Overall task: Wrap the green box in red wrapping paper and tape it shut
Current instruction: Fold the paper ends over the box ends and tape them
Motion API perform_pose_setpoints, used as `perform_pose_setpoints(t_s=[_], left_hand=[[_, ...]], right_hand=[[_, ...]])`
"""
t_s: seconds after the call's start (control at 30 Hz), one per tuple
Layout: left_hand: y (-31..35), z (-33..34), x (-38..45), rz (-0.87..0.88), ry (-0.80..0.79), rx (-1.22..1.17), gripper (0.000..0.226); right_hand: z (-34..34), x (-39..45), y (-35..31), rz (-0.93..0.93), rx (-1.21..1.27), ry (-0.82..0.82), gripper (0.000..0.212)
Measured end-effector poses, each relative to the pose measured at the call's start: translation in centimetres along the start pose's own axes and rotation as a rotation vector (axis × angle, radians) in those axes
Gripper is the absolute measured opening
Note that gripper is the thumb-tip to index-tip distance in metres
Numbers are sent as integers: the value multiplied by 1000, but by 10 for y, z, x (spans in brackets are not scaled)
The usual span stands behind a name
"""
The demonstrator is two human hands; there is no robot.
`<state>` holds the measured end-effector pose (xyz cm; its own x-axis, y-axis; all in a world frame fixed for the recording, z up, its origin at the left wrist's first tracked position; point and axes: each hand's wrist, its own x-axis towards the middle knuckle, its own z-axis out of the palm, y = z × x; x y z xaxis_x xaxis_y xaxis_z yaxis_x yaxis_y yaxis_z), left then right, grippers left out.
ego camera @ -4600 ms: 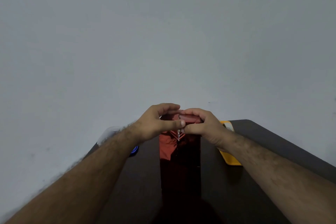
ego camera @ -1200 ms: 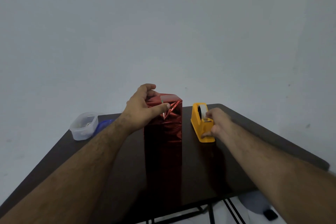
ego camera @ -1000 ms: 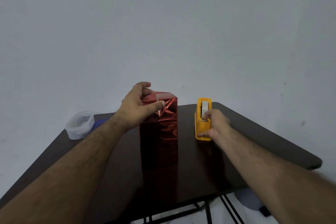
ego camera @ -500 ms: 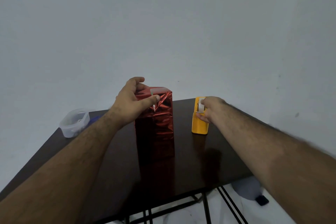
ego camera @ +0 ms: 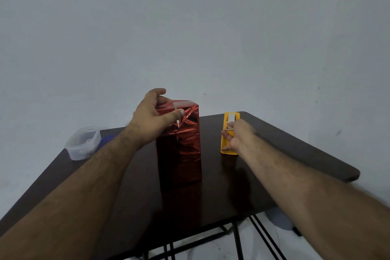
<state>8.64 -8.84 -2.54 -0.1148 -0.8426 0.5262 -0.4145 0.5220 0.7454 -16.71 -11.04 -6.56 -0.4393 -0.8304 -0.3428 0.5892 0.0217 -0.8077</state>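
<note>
The box (ego camera: 181,150) stands upright in the middle of the dark table, covered in shiny red wrapping paper, with a sliver of green showing at its top edge. My left hand (ego camera: 152,118) grips its top left corner, thumb pressing the folded paper on the near face. A strip of tape lies across the top. To the right, my right hand (ego camera: 236,137) pinches the tape end at the yellow tape dispenser (ego camera: 229,133).
A clear plastic container (ego camera: 83,142) sits at the table's back left corner, with something blue (ego camera: 106,139) beside it. The dark table (ego camera: 285,154) ends close on the right and near sides; black metal legs and a white floor show below.
My right hand went from the box top to the tape dispenser and now pulls at the tape end. My left hand stays on the box top. The camera has pulled back.
</note>
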Motion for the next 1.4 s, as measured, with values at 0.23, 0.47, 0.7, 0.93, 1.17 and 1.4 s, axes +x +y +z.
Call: perform_pose_setpoints(t_s=[0.23, 0.47, 0.7, 0.93, 1.17, 1.4], left_hand=[[-4, 2, 2, 5, 11, -10, 88], [-2, 3, 2, 8, 18, -22, 90], [-2, 4, 3, 5, 27, -23, 82], [-2, 3, 5, 4, 29, -21, 80], [1, 5, 4, 3, 26, -33, 80], [0, 5, 4, 10, 14, -30, 79]], right_hand=[[-11, -5, 9, -55, 49, -56, 53], [-21, 4, 30, -133, 49, -25, 20], [-27, 6, 41, -113, -26, 24, 40], [-30, 11, 45, -111, -55, 10, 46], [-39, 22, 50, -126, -172, 21, 39], [-46, 8, 69, -369, -432, -91, 10]])
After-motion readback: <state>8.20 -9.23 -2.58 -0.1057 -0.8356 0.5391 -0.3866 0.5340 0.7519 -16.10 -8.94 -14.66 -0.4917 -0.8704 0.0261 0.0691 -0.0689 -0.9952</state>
